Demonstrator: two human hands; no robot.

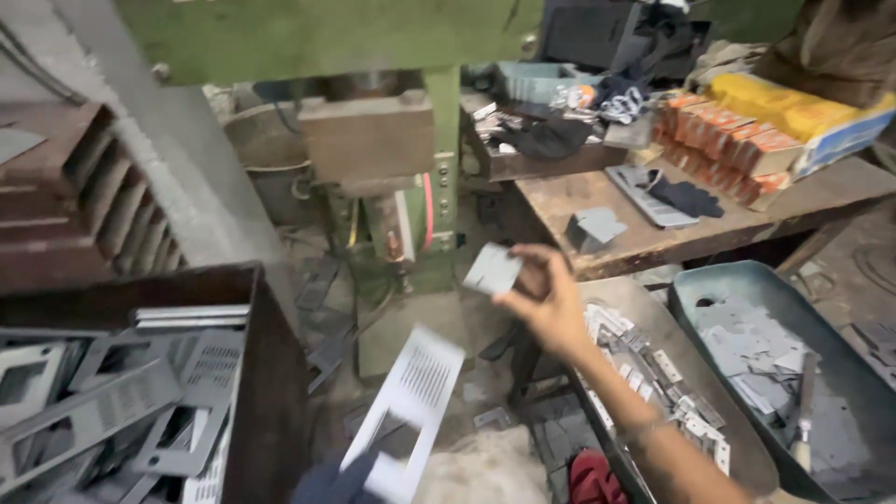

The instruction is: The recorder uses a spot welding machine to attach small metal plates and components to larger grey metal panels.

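The right hand (546, 303) is reaching out toward the green press machine (392, 140), its fingers (523, 271) pinching a small grey metal plate (492, 269) that is showing blurred in mid-air, just in front of the machine's base. The left hand (341, 483) is sitting at the bottom edge of the view, seemingly wrapped in a dark glove or cloth, and its fingers are gripping the lower end of a long pale slotted metal panel (415, 397), which is tilting upward toward the machine. At the left, a dark bin (271, 392) is holding a heap of similar perforated panels. Below the right arm, a rounded tray (747, 457) is carrying small hinge-like pieces, and beside it a blue-grey tub (709, 280) is holding flat grey offcuts. A wooden table (653, 243) behind is bearing orange boxes (728, 140)
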